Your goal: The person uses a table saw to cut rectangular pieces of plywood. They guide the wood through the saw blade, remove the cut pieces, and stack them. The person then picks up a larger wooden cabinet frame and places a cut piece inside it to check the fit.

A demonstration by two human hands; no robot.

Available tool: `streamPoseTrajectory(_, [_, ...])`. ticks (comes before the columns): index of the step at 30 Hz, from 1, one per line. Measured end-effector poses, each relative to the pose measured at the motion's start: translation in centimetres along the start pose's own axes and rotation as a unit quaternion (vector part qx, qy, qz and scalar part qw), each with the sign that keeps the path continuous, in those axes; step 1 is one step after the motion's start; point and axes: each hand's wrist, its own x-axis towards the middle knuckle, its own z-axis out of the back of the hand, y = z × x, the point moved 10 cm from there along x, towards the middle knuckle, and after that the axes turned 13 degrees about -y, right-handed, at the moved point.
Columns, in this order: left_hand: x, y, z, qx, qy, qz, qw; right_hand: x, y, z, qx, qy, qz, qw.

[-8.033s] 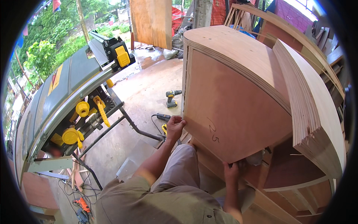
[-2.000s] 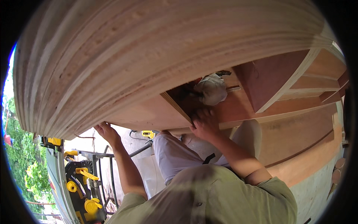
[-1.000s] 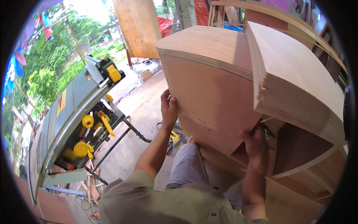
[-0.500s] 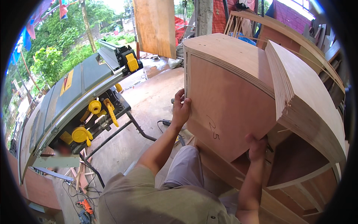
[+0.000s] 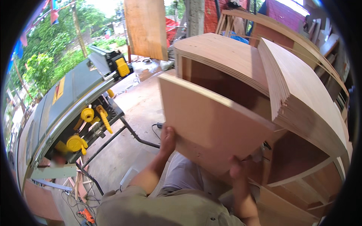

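A flat plywood panel [image 5: 211, 124] with a pale top edge is held between my two hands, tilted and apart from the cabinet front. My left hand [image 5: 168, 140] grips its left edge, thumb on the near face and the other fingers hidden behind. Low on the right side, my right hand [image 5: 238, 170] holds the panel with the thumb on the near face; its fingers are partly hidden and a little blurred. Behind the panel stands a curved plywood cabinet [image 5: 226, 49] with layered edges. Its dark upper compartment [image 5: 218, 81] shows above the panel.
To the left, a table saw [image 5: 71, 90] with yellow knobs stands on black legs [image 5: 137, 136]. Wood offcuts [image 5: 80, 186], cords and an orange power tool [image 5: 86, 215] lie on the floor below it. A wooden board [image 5: 146, 30] stands upright at the back, beside a concrete post [image 5: 195, 19].
The panel has come away from the cabinet front toward me and tilted, uncovering the upper compartment. Both hands have moved down and left with it. The view has shifted slightly right.
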Motion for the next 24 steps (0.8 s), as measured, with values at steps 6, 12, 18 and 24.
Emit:
streamPoseTrajectory(6, [-0.9,5.4,7.1,-0.113,-0.18,0.177,0.961,-6.6,4.0,-9.0,-0.083,0.248,0.003,0.965])
streamPoseTrajectory(12, [-1.6,10.6,7.3,-0.284,-0.159,0.245,0.913,-10.5,9.3,-14.1,-0.017,0.446,0.171,0.878])
streamPoseTrajectory(18, [-0.6,7.8,8.0,-0.307,-0.149,0.234,0.91,-10.9,5.0,-11.0,0.097,0.441,0.021,0.892])
streamPoseTrajectory(24, [-0.6,8.0,6.8,-0.314,-0.125,0.25,0.908,-6.1,-1.1,-3.0,0.194,0.163,-0.121,0.96])
